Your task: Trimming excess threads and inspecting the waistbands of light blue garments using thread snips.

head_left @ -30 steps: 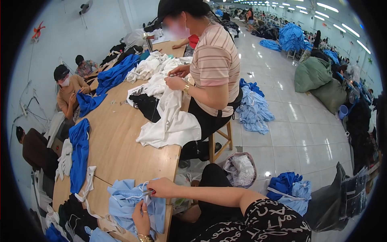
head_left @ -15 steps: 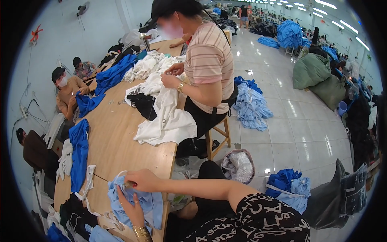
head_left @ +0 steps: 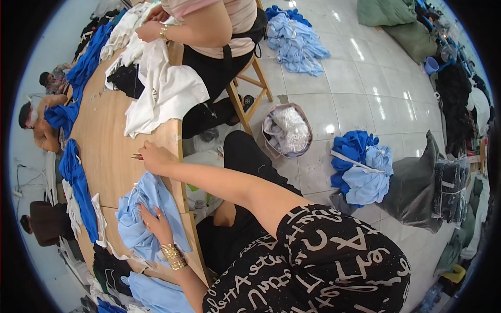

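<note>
My left hand (head_left: 156, 224) lies with fingers spread on a crumpled light blue garment (head_left: 169, 201) at the table's near edge. Several gold bangles circle that wrist. Beyond the garment, my right hand (head_left: 156, 158) is closed round small thread snips (head_left: 137, 156), their dark points sticking out to the left with a touch of red. That hand is over bare wood, apart from the cloth. Most of the snips is hidden inside my fist.
A white garment (head_left: 167, 99) hangs partly over the wooden table (head_left: 99, 120), near a seated co-worker (head_left: 209, 26). Blue cloth (head_left: 75, 177) lines the left edge. On the floor are a basket (head_left: 287, 130), a blue garment pile (head_left: 360, 167) and a stool (head_left: 255, 78).
My right hand has moved away from the light blue garment, carrying the snips forward over the table. My left hand has flattened onto the cloth. The view has tilted down and shifted right.
</note>
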A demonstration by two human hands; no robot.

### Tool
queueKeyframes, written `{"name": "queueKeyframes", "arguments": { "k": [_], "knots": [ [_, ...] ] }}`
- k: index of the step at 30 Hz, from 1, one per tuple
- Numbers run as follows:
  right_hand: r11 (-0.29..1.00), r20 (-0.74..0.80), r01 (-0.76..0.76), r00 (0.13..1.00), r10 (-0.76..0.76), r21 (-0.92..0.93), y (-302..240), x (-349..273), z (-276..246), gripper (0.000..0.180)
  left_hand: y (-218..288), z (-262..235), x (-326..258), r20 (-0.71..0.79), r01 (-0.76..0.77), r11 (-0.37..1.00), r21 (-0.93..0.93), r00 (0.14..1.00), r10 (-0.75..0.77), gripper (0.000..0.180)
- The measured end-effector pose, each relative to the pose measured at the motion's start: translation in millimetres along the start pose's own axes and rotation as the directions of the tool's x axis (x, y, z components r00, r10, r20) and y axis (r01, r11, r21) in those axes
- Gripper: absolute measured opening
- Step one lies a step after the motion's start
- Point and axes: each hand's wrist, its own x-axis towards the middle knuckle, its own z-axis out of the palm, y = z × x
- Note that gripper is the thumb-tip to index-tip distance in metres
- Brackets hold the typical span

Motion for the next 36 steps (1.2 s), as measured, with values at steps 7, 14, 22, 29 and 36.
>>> {"name": "queueKeyframes", "arguments": {
  "k": [7, 14, 22, 29, 36],
  "knots": [
    [0.917, -0.059, 0.375, 0.921, -0.386, -0.139, 33.4, -18.1, -8.8, 0.021, 21.4, 22.1, -13.2, -0.229, 0.030, 0.999, -0.013, 0.973, -0.032, 0.051],
    [0.906, -0.192, 0.412, 0.885, -0.424, -0.099, 31.7, -19.4, -14.2, 0.031, 34.0, 21.8, -7.5, -0.244, 0.065, 0.998, 0.023, 0.968, -0.058, 0.053],
    [0.792, 0.055, 0.550, 0.829, -0.557, -0.264, 45.4, -27.8, -24.4, 0.037, 40.2, 33.1, 2.4, -0.289, 0.186, 0.981, -0.062, 0.937, -0.196, 0.054],
    [0.843, 0.153, 0.529, 0.844, -0.513, -0.093, 23.1, -53.7, -70.6, 0.039, 37.9, 18.0, 30.0, -0.333, 0.183, 0.946, -0.266, 0.904, -0.268, 0.054],
    [0.879, 0.972, -0.420, 0.045, -0.231, 0.228, -53.4, -218.4, -151.2, 0.041, -0.9, -14.3, -43.6, -0.260, 0.058, 0.989, -0.133, 0.961, -0.091, 0.052]
  ]
}}
